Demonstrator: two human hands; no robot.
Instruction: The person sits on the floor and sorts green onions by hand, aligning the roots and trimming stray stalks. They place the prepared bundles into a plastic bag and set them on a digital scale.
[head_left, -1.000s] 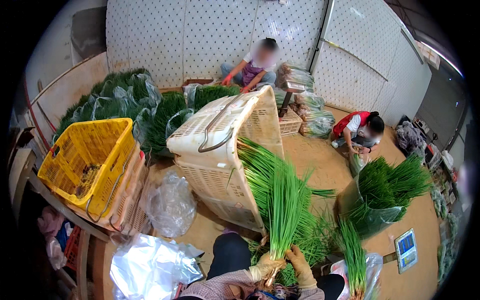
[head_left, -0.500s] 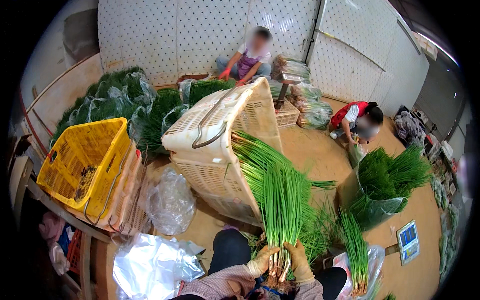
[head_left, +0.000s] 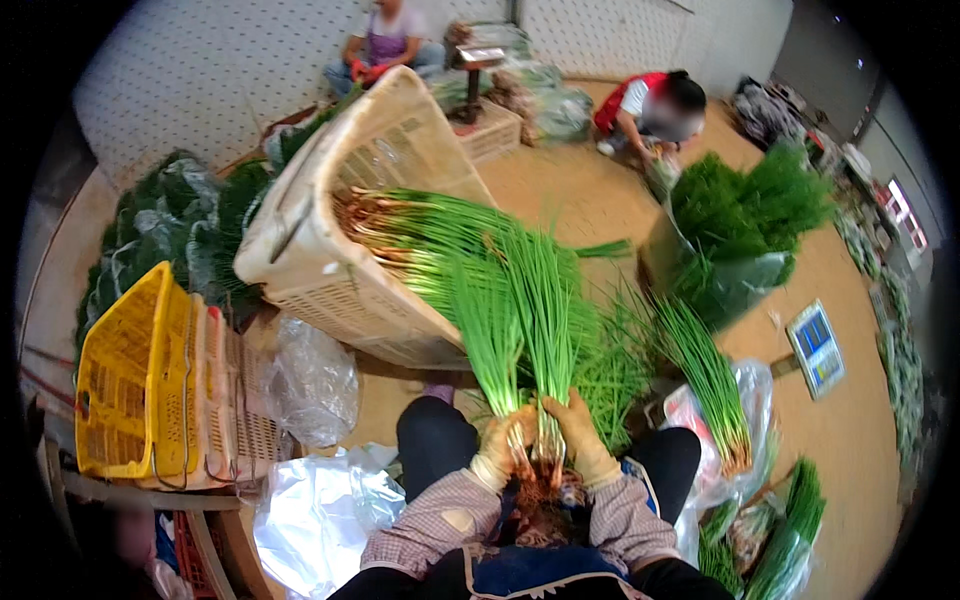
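My left hand (head_left: 499, 446) and my right hand (head_left: 576, 436), both in tan gloves, are side by side above my lap. A bunch of spring onions (head_left: 490, 345) is gripped near its root end in the left. The right has its fingers round a second bunch (head_left: 543, 315), close beside the first. Green leaves of both point away from me, while the brown roots hang toward my apron. Ahead, a tipped white plastic crate (head_left: 370, 320) has its open side toward the right, with many more spring onions (head_left: 430, 235) lying in its mouth.
Right of my knee, spring onions (head_left: 705, 370) lie over clear plastic by a blue-screened scale display (head_left: 817, 347). Behind stands a large bag of greens (head_left: 740, 225). At left are a yellow crate (head_left: 150, 380) and plastic sheeting (head_left: 320, 515). Two people (head_left: 640, 115) work farther back.
The spring onions, earlier one bunch between both hands, are now parted into two, one in each hand. My view has shifted, and the crate appears farther left.
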